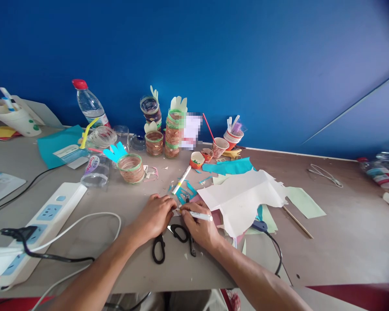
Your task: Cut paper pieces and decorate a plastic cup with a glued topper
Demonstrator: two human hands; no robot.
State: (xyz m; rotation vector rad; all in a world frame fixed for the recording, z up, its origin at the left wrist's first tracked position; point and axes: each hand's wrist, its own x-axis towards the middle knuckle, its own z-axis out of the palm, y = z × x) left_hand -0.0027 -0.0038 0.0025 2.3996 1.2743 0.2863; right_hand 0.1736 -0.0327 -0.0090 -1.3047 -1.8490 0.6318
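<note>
My right hand (pixel 199 224) is closed round a white marker (pixel 201 215), its tip pointing left toward my other hand. My left hand (pixel 157 216) has its fingers pressed together close to that tip; a tiny piece seems to lie between the hands, too small to name. Black-handled scissors (pixel 158 249) lie on the table just below my hands. A second white marker with a yellow band (pixel 181 180) rests beyond them, beside blue paper scraps (pixel 189 190). A large white paper sheet (pixel 243 198) spreads right of my right hand.
Brown wrapped cups with paper cut-outs, among them one with a blue cut-out (pixel 130 169), stand behind. A power strip (pixel 43 229) with cables lies left. A red-capped bottle (pixel 90 101) and small red cups (pixel 197 160) are farther back. A wooden stick (pixel 298 222) lies right.
</note>
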